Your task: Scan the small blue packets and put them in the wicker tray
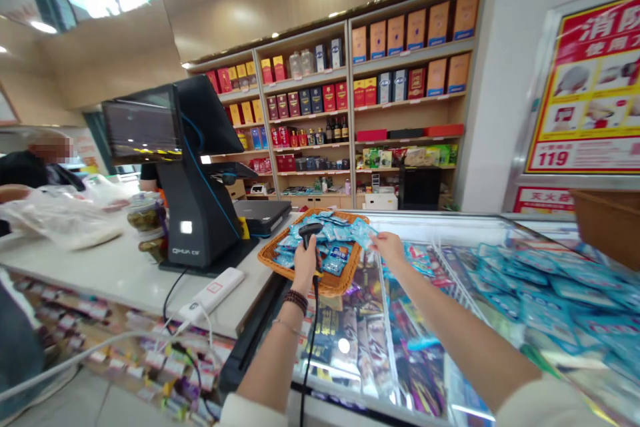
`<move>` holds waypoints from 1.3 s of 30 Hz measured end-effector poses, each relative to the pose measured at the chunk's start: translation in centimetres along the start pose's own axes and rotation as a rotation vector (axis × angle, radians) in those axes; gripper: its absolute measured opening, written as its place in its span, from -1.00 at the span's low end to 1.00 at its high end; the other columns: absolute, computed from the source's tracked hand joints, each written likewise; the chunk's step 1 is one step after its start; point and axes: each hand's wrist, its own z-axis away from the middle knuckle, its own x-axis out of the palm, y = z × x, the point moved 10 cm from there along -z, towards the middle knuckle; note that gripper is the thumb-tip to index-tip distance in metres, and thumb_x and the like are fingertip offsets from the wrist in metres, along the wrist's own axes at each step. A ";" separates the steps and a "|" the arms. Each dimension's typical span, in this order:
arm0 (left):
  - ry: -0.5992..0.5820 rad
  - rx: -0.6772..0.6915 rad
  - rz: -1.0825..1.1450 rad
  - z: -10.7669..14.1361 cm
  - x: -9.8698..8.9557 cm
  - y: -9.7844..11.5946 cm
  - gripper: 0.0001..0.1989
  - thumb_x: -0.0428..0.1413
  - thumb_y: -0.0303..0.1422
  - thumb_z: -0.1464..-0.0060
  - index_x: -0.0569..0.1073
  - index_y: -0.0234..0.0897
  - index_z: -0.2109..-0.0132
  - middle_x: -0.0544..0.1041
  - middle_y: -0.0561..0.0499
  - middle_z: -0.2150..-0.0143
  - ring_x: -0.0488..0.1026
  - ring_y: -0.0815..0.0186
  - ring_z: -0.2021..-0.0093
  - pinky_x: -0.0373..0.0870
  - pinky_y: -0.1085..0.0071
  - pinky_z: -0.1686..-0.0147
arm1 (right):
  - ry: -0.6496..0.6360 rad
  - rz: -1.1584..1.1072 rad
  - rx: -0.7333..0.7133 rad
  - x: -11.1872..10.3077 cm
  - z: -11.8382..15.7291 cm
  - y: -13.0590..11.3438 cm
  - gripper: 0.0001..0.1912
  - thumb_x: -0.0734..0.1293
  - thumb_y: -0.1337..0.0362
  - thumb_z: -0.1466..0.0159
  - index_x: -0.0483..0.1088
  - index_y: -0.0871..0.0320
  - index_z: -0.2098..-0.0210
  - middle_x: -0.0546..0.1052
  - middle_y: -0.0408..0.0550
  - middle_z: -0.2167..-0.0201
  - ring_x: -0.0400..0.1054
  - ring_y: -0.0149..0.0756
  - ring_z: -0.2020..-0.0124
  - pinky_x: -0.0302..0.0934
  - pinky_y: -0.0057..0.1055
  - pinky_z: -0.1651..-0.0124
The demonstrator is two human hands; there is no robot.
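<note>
Black corded scanner [311, 231] over wicker basket [336, 286], light-blue packet [363, 232] held at basket's right rim

Open air above the basket [339, 287], black register [200, 217] leftward.

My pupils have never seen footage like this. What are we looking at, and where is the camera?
There is no robot, just a person's bare hands. The one picture comes from a camera worn on the head, looking forward and down. The left hand grips a black, corded scanner; the right fingers pinch a blue packet. Beneath is a wicker basket of similar packets. On the counter at the picture's left stands a black screen machine; beside it is a glass-topped case.
</note>
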 end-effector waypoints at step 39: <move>-0.687 -0.006 -0.005 17.5 18.3 -2.2 -0.14 0.45 0.59 0.12 0.44 -0.12 0.40 0.43 0.11 0.57 0.28 0.40 0.67 0.19 0.42 0.64 | 0.235 -0.612 0.030 -17.3 6.6 7.3 -0.39 0.81 -0.05 0.12 0.35 0.00 0.67 0.44 -0.23 0.64 0.65 -0.11 0.43 0.66 -0.25 0.24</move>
